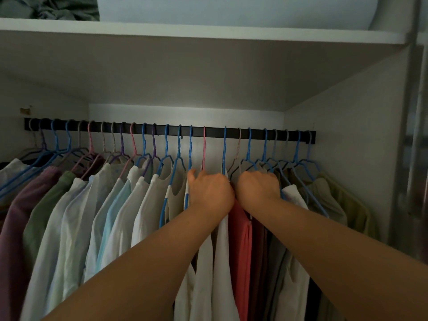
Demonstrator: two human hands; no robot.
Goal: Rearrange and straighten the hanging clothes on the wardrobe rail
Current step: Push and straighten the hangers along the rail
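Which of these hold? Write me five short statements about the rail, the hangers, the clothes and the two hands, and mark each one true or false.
1. Both hands reach in among the clothes near the middle of the rail. True: the left hand and the right hand sit side by side there.
2. The rail is white. False: it is black.
3. A coral-red garment hangs just below the hands. True.
4. All the hangers are blue. False: the pink hanger hangs above the left hand, and purple ones hang further left.
5. The shelf above the rail holds nothing. False: folded fabric lies on it.
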